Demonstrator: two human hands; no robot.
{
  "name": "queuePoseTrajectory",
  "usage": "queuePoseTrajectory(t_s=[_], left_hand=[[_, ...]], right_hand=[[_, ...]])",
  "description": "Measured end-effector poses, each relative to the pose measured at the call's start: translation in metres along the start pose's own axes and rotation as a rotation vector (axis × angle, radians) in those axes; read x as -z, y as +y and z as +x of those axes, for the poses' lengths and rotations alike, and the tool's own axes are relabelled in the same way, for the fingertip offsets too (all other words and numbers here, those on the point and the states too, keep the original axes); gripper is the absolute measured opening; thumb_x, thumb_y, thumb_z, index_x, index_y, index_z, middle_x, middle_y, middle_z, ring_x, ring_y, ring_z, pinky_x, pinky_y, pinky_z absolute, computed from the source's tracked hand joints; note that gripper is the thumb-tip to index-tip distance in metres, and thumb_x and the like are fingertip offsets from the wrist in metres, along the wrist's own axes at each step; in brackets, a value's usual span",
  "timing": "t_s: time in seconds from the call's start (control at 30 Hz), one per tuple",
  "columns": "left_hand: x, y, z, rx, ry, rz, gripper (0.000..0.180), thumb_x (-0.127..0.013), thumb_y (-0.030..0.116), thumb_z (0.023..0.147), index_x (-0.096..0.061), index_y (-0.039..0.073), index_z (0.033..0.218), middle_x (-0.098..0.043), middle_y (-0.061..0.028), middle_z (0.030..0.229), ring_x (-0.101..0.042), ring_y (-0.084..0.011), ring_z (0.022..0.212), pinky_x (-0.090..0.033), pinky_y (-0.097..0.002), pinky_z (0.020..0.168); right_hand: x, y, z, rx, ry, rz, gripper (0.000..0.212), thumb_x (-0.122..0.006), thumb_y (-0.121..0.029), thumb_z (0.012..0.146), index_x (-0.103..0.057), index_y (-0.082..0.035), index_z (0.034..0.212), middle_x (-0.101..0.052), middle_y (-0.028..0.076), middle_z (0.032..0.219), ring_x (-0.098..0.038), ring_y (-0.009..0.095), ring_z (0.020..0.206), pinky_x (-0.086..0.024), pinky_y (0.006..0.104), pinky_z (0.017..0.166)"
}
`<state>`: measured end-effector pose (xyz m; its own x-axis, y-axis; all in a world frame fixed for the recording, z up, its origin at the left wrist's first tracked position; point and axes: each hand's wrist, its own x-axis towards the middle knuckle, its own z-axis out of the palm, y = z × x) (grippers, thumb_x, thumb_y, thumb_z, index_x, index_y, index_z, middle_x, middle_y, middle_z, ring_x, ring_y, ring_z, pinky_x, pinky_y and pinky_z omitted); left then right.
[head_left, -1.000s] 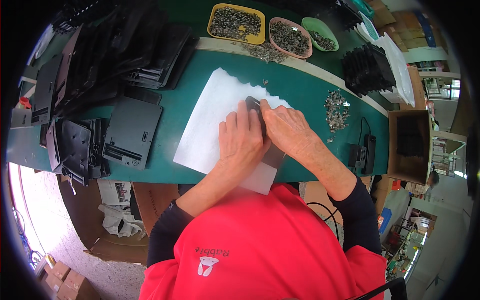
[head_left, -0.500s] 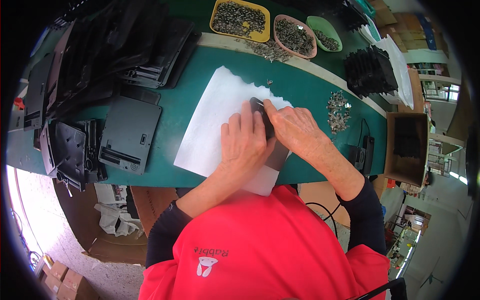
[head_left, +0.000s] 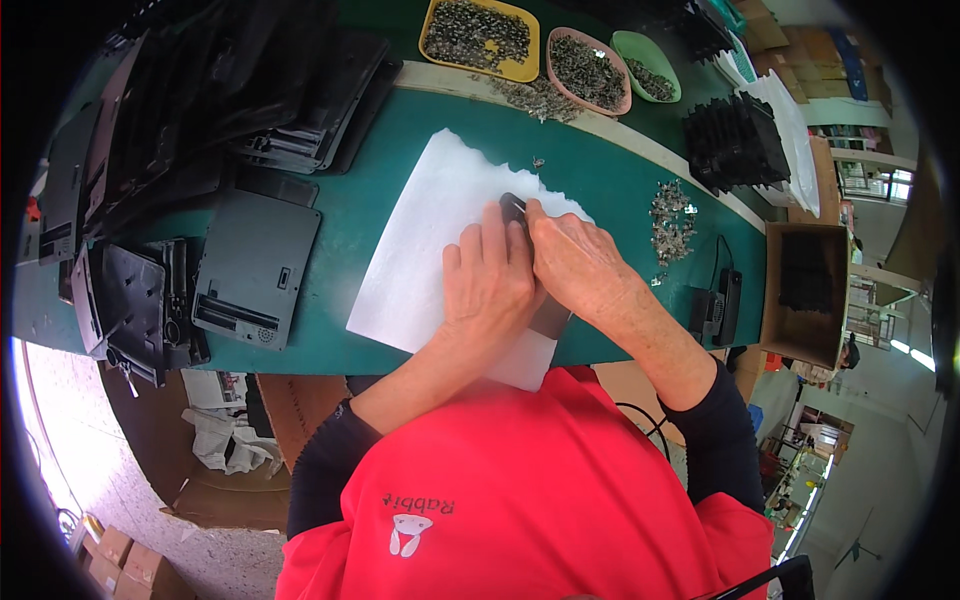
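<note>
A white foam sheet (head_left: pixel 400 265) with a ragged far edge lies on the green tabletop. On it rests a narrow dark panel (head_left: pixel 551 317), mostly covered by my hands. My left hand (head_left: pixel 488 270) lies over the panel and sheet, its fingers stretched out and slightly apart; its thumb is hidden. My right hand (head_left: pixel 578 258) has its fingers curled and pressed together against the panel's far end (head_left: pixel 512 208). Whatever its fingertips pinch is too small or hidden to make out. A small metal piece (head_left: pixel 538 162) sits just beyond the sheet.
Small metal parts fill a yellow tray (head_left: pixel 522 70), a pink tray (head_left: pixel 622 105) and a green tray (head_left: pixel 672 95). Another metal heap (head_left: pixel 672 225) lies at right, near a black adapter (head_left: pixel 730 305). Dark panels (head_left: pixel 255 265) crowd the left. A cardboard box (head_left: pixel 845 300) stands right.
My right hand has shifted slightly left, closer to my left hand, and covers more of the dark panel. My left hand stays in place.
</note>
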<state>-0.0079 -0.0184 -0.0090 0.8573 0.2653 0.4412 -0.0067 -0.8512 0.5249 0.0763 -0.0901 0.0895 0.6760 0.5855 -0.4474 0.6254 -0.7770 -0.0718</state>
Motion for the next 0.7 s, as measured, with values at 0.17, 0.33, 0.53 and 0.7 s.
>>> queuePoseTrajectory(t_s=[0.17,0.33,0.53,0.7], left_hand=[[0.000,0.003,-0.006,0.080,-0.160,-0.051,0.056,-0.070,0.026,0.079,-0.058,0.005,0.130,-0.042,-0.0212,0.140,-0.048,-0.0364,0.114,-0.039,-0.0445,0.091],[-0.001,0.002,0.001,-0.010,0.032,-0.087,0.044,-0.074,0.019,0.070,-0.057,-0.004,0.103,-0.051,-0.0233,0.124,-0.052,-0.0317,0.089,-0.039,-0.0415,0.071],[0.004,0.002,0.001,-0.024,0.002,-0.097,0.052,-0.080,0.019,0.066,-0.057,-0.003,0.107,-0.047,-0.0259,0.130,-0.052,-0.0347,0.097,-0.041,-0.0441,0.076],[0.007,0.002,-0.001,-0.040,-0.059,0.011,0.060,-0.081,0.022,0.068,-0.058,-0.006,0.116,-0.045,-0.0271,0.136,-0.051,-0.0359,0.102,-0.042,-0.0443,0.079]], right_hand=[[-0.001,0.002,0.002,0.021,0.076,0.008,0.021,-0.048,-0.013,0.093,-0.061,0.003,0.097,-0.068,0.025,0.091,-0.068,0.040,0.090,-0.056,0.0469,0.077],[0.022,-0.001,0.017,0.041,-0.131,-0.018,0.018,-0.052,-0.009,0.089,-0.061,0.005,0.094,-0.067,0.030,0.094,-0.067,0.044,0.093,-0.055,0.0497,0.078],[0.032,-0.001,0.015,0.071,-0.162,-0.058,0.018,-0.050,-0.007,0.089,-0.062,0.007,0.090,-0.068,0.027,0.100,-0.068,0.041,0.095,-0.055,0.0468,0.078],[0.037,0.012,0.015,0.159,-0.108,-0.080,0.024,-0.051,-0.008,0.088,-0.070,0.005,0.094,-0.070,0.025,0.095,-0.070,0.038,0.089,-0.056,0.0450,0.077]])
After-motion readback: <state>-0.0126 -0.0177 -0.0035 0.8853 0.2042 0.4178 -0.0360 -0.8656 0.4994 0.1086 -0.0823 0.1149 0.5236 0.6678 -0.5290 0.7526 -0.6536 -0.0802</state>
